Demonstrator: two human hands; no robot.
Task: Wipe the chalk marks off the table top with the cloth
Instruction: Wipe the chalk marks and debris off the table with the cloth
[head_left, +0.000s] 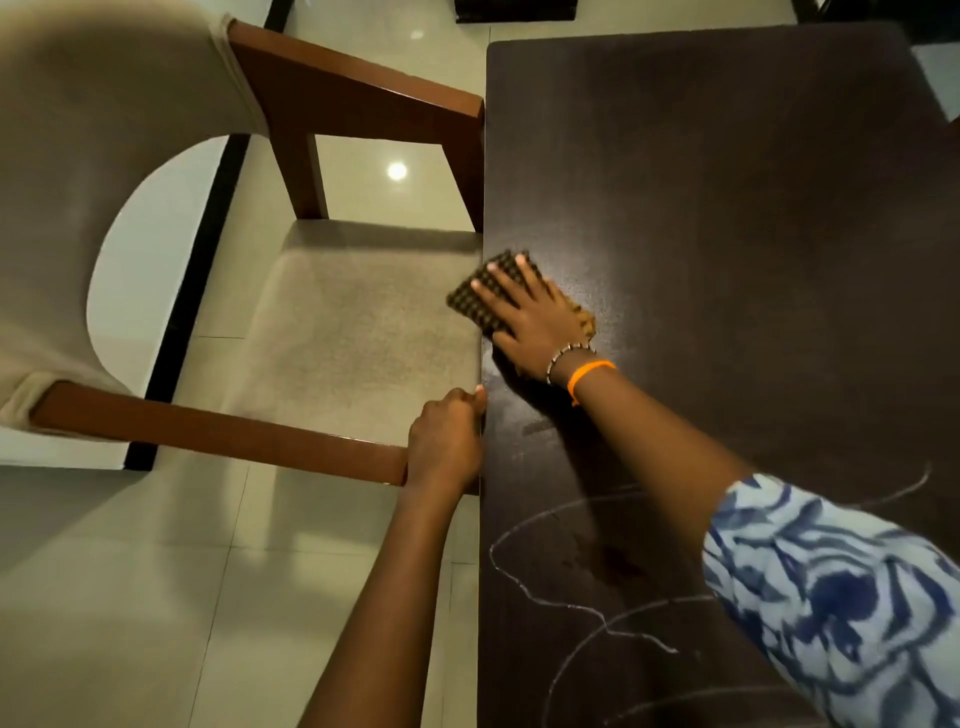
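Note:
A dark brown table top (727, 208) fills the right side of the head view. White chalk marks (545, 587) curl across its near part, partly hidden by my right arm. My right hand (530, 322) lies flat with spread fingers on a dark dotted cloth (475, 299), which sits at the table's left edge and hangs slightly over it. A yellowish part of the cloth shows beside my wrist. My left hand (444, 441) is closed on the table's left edge, next to the end of a chair's armrest.
An armchair (332, 332) with beige upholstery and brown wooden arms stands pushed against the table's left side. Pale glossy floor tiles (130, 597) lie below it, with a black strip on the floor.

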